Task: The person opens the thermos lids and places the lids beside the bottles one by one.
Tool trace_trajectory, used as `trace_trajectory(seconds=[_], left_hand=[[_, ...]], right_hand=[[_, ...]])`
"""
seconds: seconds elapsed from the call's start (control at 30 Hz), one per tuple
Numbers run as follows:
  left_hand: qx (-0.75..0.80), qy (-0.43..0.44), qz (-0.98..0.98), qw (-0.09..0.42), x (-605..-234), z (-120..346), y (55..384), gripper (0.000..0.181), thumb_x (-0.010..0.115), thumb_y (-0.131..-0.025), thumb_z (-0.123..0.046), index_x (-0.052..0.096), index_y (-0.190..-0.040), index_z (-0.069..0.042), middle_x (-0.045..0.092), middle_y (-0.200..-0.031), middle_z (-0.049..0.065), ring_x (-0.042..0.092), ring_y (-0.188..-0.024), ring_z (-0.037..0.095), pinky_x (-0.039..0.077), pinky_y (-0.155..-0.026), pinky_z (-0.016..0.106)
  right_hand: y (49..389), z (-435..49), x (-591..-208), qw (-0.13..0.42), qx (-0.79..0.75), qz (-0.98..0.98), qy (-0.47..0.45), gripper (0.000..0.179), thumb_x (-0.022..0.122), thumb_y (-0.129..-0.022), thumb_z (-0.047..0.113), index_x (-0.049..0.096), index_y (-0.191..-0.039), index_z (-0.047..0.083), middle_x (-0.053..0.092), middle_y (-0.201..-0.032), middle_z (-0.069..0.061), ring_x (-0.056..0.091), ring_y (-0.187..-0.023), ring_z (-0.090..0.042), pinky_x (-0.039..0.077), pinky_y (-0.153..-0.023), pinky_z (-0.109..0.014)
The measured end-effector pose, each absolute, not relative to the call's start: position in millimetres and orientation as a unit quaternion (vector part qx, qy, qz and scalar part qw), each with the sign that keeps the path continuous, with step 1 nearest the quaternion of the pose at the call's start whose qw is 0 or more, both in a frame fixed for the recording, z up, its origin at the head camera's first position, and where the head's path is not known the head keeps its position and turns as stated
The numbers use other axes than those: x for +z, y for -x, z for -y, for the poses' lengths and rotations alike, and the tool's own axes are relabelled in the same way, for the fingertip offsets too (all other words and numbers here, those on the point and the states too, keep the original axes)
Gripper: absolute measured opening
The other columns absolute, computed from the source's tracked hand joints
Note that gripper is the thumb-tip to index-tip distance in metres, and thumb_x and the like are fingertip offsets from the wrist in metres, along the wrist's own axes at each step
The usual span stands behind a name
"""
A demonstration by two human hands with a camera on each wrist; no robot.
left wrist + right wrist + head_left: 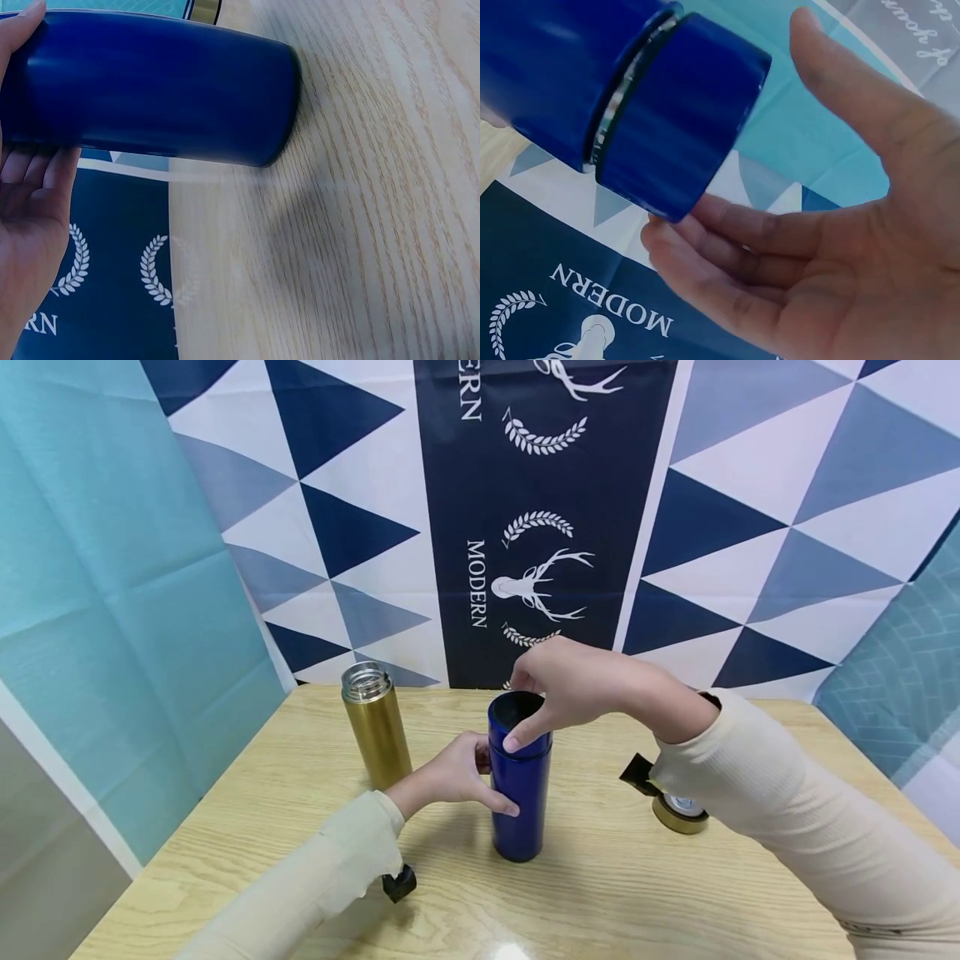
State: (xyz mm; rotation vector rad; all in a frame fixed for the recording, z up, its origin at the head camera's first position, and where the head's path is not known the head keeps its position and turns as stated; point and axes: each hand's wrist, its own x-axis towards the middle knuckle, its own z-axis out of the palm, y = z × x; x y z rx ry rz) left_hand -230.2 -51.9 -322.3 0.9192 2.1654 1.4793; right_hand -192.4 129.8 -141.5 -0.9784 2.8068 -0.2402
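A blue thermos flask [519,802] stands upright on the wooden table in the head view. My left hand [457,770] grips its body from the left, thumb across the front and fingers behind. In the left wrist view the flask's lower body [165,86] reaches down to the tabletop. Its blue lid [686,112] sits on top, with a thin silvery gap between lid and body in the right wrist view. My right hand [577,683] is spread around this lid; fingertips are at its far edge, while the thumb stands apart from it in the right wrist view.
A gold thermos flask [378,735] without a lid, its steel mouth showing, stands behind my left forearm. A gold lid [678,817] lies on the table [600,893] beside my right sleeve. Patterned cloth [360,527] hangs along the table's far edge.
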Motion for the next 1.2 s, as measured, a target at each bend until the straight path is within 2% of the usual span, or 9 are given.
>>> trace_trajectory(seconds=[0.2,0.47,0.67,0.83,1.07,1.2], left_hand=[[0.524,-0.327,-0.765,0.184,-323,53,231,0.053,0.082,-0.067,-0.001,0.063,-0.116,-0.002,0.069,-0.115,0.017,0.068,-0.093,0.007,0.056,-0.087,0.026],[0.525,-0.329,-0.763,0.185,-322,53,231,0.052,0.082,-0.068,-0.001,0.063,-0.116,-0.002,0.069,-0.115,0.017,0.068,-0.093,0.007,0.056,-0.087,0.026],[0.527,-0.328,-0.762,0.186,-323,53,231,0.051,0.082,-0.068,-0.001,0.063,-0.116,-0.002,0.069,-0.114,0.017,0.067,-0.092,0.006,0.056,-0.091,0.038],[0.531,-0.33,-0.758,0.186,-324,52,231,0.052,0.081,-0.068,0.0,0.063,-0.116,-0.002,0.069,-0.115,0.019,0.067,-0.091,0.004,0.055,-0.092,0.041],[0.528,-0.326,-0.761,0.189,-323,53,231,0.052,0.082,-0.068,-0.001,0.063,-0.117,-0.002,0.069,-0.115,0.017,0.067,-0.091,0.005,0.056,-0.087,0.025],[0.528,-0.325,-0.761,0.19,-323,53,231,0.052,0.082,-0.068,-0.001,0.063,-0.116,-0.002,0.07,-0.113,0.017,0.067,-0.09,0.005,0.056,-0.087,0.025]], right_hand=[[191,-126,-145,0.076,-0.081,-0.945,0.307,0.052,0.081,-0.075,0.037,0.067,-0.107,0.0,0.073,-0.096,-0.008,0.066,-0.083,-0.015,0.058,-0.074,-0.03],[197,-127,-143,0.081,-0.09,-0.938,0.324,0.047,0.083,-0.072,0.032,0.067,-0.104,0.001,0.072,-0.097,-0.008,0.066,-0.086,-0.017,0.058,-0.079,-0.033],[203,-129,-143,0.087,-0.098,-0.932,0.339,0.044,0.083,-0.071,0.032,0.068,-0.101,0.003,0.072,-0.094,-0.007,0.066,-0.085,-0.015,0.058,-0.079,-0.032],[208,-130,-144,0.092,-0.098,-0.924,0.358,0.044,0.084,-0.069,0.032,0.069,-0.1,0.004,0.072,-0.092,-0.005,0.066,-0.082,-0.012,0.058,-0.078,-0.03],[213,-133,-144,0.103,-0.108,-0.911,0.384,0.041,0.084,-0.069,0.029,0.069,-0.099,0.006,0.073,-0.092,-0.004,0.067,-0.081,-0.011,0.058,-0.078,-0.03],[215,-133,-144,0.11,-0.107,-0.909,0.388,0.043,0.084,-0.069,0.028,0.068,-0.102,0.007,0.073,-0.094,-0.003,0.067,-0.084,-0.012,0.058,-0.082,-0.032]])
